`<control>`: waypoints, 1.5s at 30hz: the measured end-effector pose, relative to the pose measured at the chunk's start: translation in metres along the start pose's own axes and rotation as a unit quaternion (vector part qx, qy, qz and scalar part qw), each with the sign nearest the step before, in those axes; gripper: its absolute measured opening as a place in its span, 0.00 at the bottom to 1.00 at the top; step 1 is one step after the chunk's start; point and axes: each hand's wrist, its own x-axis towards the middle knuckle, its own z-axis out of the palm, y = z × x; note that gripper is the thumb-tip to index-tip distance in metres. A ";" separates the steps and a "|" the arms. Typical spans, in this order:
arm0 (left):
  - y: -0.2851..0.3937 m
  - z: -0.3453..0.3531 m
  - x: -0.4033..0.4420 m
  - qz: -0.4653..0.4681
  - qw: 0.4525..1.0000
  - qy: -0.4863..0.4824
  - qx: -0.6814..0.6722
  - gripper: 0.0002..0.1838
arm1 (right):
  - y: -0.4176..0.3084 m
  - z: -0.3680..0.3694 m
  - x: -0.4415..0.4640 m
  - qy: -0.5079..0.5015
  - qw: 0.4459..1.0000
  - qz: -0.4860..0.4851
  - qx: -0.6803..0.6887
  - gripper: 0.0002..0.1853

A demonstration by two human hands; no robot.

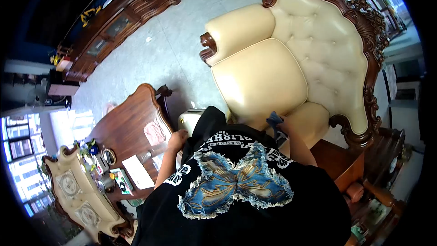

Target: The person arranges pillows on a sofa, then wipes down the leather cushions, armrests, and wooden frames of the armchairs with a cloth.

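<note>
Right grip: my right hand (284, 127) is closed around a blue cloth (274, 119), fingers drawn in, with a bunch of fabric standing above them.
Blue cloth: located in front of the near arm of the cream armchair (259, 79), held up; a darker, patterned part hangs below my fingers, and whether this is one piece or two I cannot tell.
Left grip: my left hand (179, 139) is at the near edge of the wooden bench (127, 114); no item shows in it, but how far the fingers are spread I cannot tell, nor whether they touch the wood.
Pink cloth: lies on the bench, near that same edge and just beyond my left hand; no hand is on it. Whether it is folded or merely bunched is unclear.
White sheet: lies flat on the bench, nearer my body than the pink cloth.
Done: in my judgement, the pick-up of the blue cloth is complete, since its weight appears to be in my right hand.
Outstanding: the blue cloth is not yet set down, spread or folded.
Extent: I judge this an early or middle stage; these findings support nothing firmer.
</note>
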 end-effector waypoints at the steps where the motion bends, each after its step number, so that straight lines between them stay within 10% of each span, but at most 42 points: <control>1: -0.025 0.007 0.015 0.054 0.998 0.006 0.017 0.16 | -0.026 -0.004 -0.008 -0.001 0.999 -0.035 0.011 0.31; 6: -0.011 -0.037 0.072 0.065 0.995 -0.010 0.076 0.16 | -0.063 0.020 -0.038 0.078 0.989 -0.074 0.097 0.33; 13: 0.077 -0.112 0.183 0.235 0.962 0.019 0.140 0.15 | 0.034 0.104 -0.072 0.113 0.985 0.128 0.021 0.35; 16: 0.117 -0.195 0.308 0.311 0.932 -0.094 0.158 0.14 | -0.022 0.152 -0.087 0.080 0.954 0.289 0.013 0.35; 29: 0.190 -0.331 0.479 0.339 0.891 -0.219 0.208 0.14 | -0.243 0.257 -0.044 0.262 0.830 0.345 0.351 0.32; 45: 0.323 -0.255 0.468 0.473 0.775 -0.338 0.248 0.14 | -0.273 0.373 -0.042 0.216 0.797 0.422 0.375 0.30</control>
